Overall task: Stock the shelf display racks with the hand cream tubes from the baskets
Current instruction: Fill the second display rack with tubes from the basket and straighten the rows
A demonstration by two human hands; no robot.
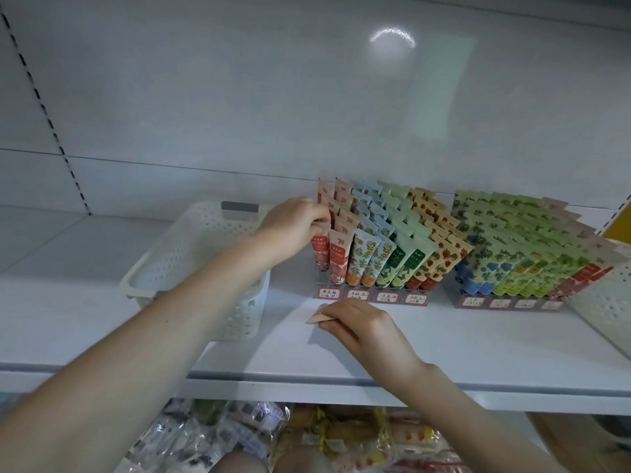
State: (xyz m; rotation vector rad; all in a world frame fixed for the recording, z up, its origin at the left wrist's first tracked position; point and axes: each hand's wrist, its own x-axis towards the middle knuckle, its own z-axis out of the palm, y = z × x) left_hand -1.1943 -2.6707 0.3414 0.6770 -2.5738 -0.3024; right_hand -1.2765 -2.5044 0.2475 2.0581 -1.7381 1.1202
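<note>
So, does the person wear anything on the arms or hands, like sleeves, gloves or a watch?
No. The left hand and right hand show no gloves or rings, and both forearms are bare to the frame edge: no sleeve, watch or bracelet.

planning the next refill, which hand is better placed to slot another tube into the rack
Probably right: the right hand pinches a tube just before the left rack, while the left hand grips the pink tubes there.

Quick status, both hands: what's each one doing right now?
Left hand: pinches the pink tube at the front of the left rack.
Right hand: holds a peach-ended tube.
</note>
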